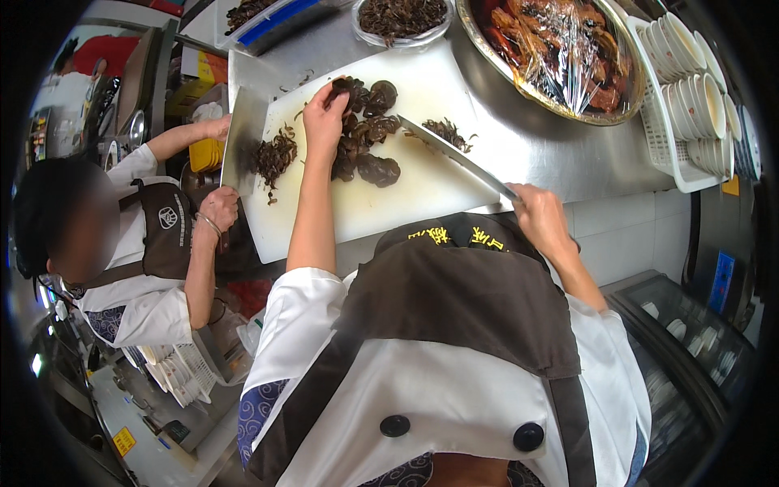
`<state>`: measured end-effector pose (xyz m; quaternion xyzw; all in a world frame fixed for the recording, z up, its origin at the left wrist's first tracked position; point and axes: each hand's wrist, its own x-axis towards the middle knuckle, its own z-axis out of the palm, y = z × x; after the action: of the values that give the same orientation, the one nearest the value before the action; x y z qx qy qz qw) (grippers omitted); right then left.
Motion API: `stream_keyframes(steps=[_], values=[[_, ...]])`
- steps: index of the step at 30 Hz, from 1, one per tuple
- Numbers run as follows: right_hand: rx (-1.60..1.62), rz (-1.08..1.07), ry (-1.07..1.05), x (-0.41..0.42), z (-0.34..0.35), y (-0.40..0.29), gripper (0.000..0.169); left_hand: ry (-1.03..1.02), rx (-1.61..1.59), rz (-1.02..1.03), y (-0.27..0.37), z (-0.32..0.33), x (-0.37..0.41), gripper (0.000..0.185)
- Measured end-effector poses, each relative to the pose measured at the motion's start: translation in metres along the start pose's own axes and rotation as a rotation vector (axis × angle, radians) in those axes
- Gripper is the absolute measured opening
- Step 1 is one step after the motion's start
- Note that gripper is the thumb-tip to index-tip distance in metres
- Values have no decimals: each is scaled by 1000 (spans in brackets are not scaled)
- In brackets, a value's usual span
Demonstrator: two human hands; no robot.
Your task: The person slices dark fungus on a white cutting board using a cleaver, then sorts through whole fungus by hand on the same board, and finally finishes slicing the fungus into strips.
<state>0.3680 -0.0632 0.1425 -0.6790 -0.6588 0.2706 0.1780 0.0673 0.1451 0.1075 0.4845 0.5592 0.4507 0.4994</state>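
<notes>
On a white cutting board [438,182] lies a pile of dark brown wood ear mushrooms [378,169]. My left hand [325,115] reaches over the pile's upper left part and pinches a piece of wood ear mushroom [341,87] between thumb and fingers. My right hand [538,216] grips the handle of a kitchen knife [462,154]; its blade slants up and left across the board, with the tip beside the pile. Shredded mushroom [449,131] lies just behind the blade. Another shredded heap [279,152] sits at the board's left, next to a co-worker's cleaver [242,143].
A co-worker [152,225] stands close at the left, both hands at the cleaver. Beyond the board are a bowl of shredded mushroom [401,18] and a film-covered metal basin of meat [566,55]. A white basket [660,140] of stacked bowls stands at the right.
</notes>
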Motion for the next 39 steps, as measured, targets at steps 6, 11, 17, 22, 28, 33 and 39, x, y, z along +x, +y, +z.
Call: stream_keyframes(steps=[6, 11, 17, 22, 28, 33, 39], values=[[54, 131, -8, -13, 10, -7, 30, 5, 837, 400, -7, 18, -38, 30], [84, 125, -1, -15, 16, -3, 32, -103, 1186, 722, -32, 31, -42, 32], [140, 130, 42, -17, 22, -1, 31, -245, 1183, 650, -31, 22, -35, 30], [135, 104, 63, -17, 23, 0, 32, -111, 767, 566, -25, 15, -13, 16], [113, 100, 11, -16, 24, 2, 32, 68, 418, 242, -7, -14, -51, 17], [115, 108, 6, -15, 25, 3, 31, 133, 606, 527, -42, 0, -113, 16], [132, 104, 19, -17, 26, 4, 31, -206, 912, 575, -67, 37, -151, 30]])
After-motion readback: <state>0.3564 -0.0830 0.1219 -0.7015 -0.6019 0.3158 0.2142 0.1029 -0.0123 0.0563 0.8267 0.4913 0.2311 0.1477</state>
